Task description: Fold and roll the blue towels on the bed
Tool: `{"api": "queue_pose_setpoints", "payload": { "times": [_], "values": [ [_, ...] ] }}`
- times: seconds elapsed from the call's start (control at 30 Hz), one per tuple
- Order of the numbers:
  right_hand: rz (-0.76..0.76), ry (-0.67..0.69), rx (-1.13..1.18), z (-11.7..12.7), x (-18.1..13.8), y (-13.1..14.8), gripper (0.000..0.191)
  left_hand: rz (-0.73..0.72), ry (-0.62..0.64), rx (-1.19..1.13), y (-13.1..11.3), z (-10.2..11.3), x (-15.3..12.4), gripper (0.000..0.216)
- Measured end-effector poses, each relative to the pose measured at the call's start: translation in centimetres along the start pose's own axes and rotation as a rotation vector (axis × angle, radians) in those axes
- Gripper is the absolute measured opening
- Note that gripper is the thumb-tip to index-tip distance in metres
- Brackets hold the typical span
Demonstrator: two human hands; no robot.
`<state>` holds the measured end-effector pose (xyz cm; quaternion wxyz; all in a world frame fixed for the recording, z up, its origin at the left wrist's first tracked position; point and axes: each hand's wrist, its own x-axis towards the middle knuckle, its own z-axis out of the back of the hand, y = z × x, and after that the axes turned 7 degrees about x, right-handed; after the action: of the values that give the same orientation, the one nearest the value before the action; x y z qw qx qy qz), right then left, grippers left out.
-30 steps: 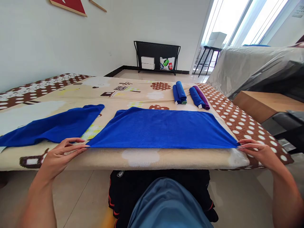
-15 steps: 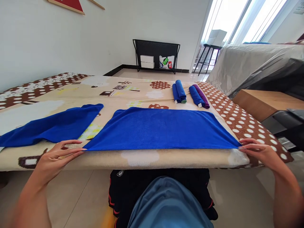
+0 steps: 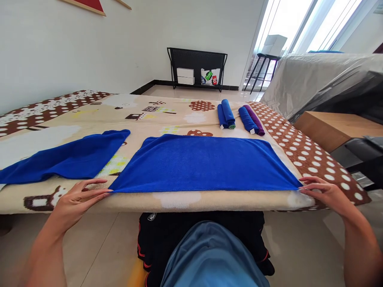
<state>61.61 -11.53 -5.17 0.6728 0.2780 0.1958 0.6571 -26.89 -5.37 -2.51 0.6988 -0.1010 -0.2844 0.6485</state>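
Note:
A blue towel [image 3: 197, 163] lies spread out on the bed, its near edge drawn straight between my hands. My left hand [image 3: 79, 199] pinches the near left corner between thumb and fingers. At the opposite end, my right hand [image 3: 324, 193] pinches the near right corner the same way. To the left lies a second blue towel [image 3: 66, 157], loose and rumpled, a little beyond my left hand. Rolled blue towels [image 3: 226, 114] rest side by side past the spread towel's far edge. Beside them are another blue roll [image 3: 247, 120] and a purple roll [image 3: 255, 119].
The bed carries a cream patterned blanket [image 3: 167, 202] with a brown dotted border [image 3: 311, 159]. A wooden-topped cabinet [image 3: 338, 125] and a plastic-covered piece of furniture [image 3: 323, 79] stand at right. A black rack [image 3: 197, 59] is by the far wall.
Both hands have shifted slightly inward, and the towel's near edge has come a little closer to me. The corners stay pinched; the rolls and the rumpled towel lie as before.

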Motion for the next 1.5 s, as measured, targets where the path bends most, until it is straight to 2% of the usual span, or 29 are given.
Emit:
{"api": "queue_pose_setpoints", "payload": {
  "times": [0.37, 0.53, 0.67, 0.93, 1.07, 1.17, 1.27, 1.3, 1.37, 1.43, 1.5],
  "values": [
    [-0.012, -0.029, -0.027, 0.4, -0.1, 0.0, 0.04, -0.036, 0.008, 0.003, -0.3, 0.3, -0.1, 0.026],
    [-0.03, -0.014, -0.013, 0.3, -0.3, -0.3, 0.036, 0.001, 0.018, 0.026, -0.2, 0.2, -0.1, 0.026],
    [-0.032, -0.012, -0.012, 0.2, -0.3, -0.3, 0.034, -0.024, 0.027, 0.046, -0.2, 0.3, 0.0, 0.025],
    [-0.017, 0.017, 0.016, -0.3, -0.5, 0.0, 0.033, -0.009, 0.047, 0.065, 0.0, 0.3, -0.2, 0.034],
    [0.013, 0.043, -0.041, 0.0, -0.3, -0.6, 0.03, 0.008, 0.09, 0.16, 0.5, 1.0, -0.3, 0.038],
    [0.016, -0.019, -0.141, 0.5, 0.7, -0.1, 0.039, 0.054, 0.052, 0.19, 0.1, 1.9, -0.3, 0.037],
    [-0.012, -0.16, -0.213, -0.2, 3.3, 3.4, 0.043, 0.074, -0.1, 0.151, -3.0, 1.9, 1.0, 0.035],
    [0.001, -0.191, -0.214, -1.0, 4.6, 5.3, 0.043, 0.04, -0.134, 0.124, -4.8, 1.4, 1.9, 0.035],
    [0.094, -0.22, -0.181, -3.4, 7.5, 10.1, 0.044, -0.13, -0.133, 0.063, -9.2, -0.1, 4.4, 0.037],
    [0.281, -0.111, -0.115, -6.7, 10.7, 15.3, 0.047, -0.314, 0.025, 0.032, -14.2, -2.5, 7.6, 0.045],
    [0.406, 0.028, -0.105, -10.5, 13.8, 19.9, 0.049, -0.525, 0.308, 0.057, -18.8, -5.6, 11.1, 0.051]
  ]
}}
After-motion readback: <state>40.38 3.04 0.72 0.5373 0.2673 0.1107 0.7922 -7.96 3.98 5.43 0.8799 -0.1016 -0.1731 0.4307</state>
